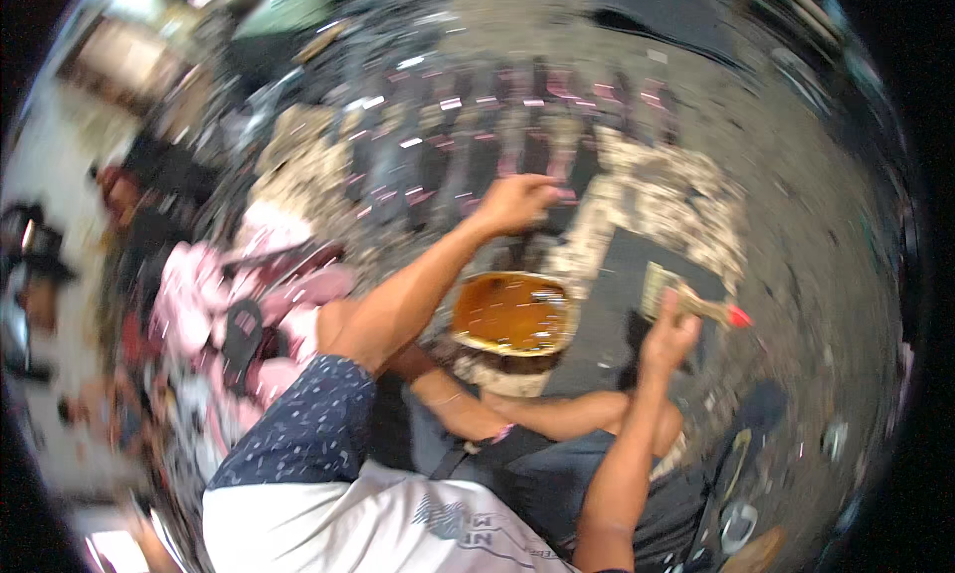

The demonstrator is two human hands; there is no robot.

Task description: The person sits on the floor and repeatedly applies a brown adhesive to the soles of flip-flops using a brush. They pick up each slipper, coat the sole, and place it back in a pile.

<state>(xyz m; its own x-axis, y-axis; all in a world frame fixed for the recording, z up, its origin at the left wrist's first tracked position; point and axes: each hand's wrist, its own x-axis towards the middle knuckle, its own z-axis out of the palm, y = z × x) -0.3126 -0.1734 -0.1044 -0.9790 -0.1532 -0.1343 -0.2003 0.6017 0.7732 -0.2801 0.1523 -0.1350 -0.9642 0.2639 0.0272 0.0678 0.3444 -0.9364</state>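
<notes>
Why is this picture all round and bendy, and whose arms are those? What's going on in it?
The picture comes from a small camera worn on a person's head, looking down. Its lens sees very wide, so straight lines bend near the edge and the corners go black. There is no machine here, only a person's two bare arms reaching up from the bottom.

The left hand is stretched out over a row of dark strips lying on the gritty ground; the picture is too blurry to tell whether it holds one. The right hand has a grip on a paintbrush with a red-tipped handle.

Between the hands sits a round bowl full of brown liquid. Off to the left lies a pile of pink cloth.
</notes>
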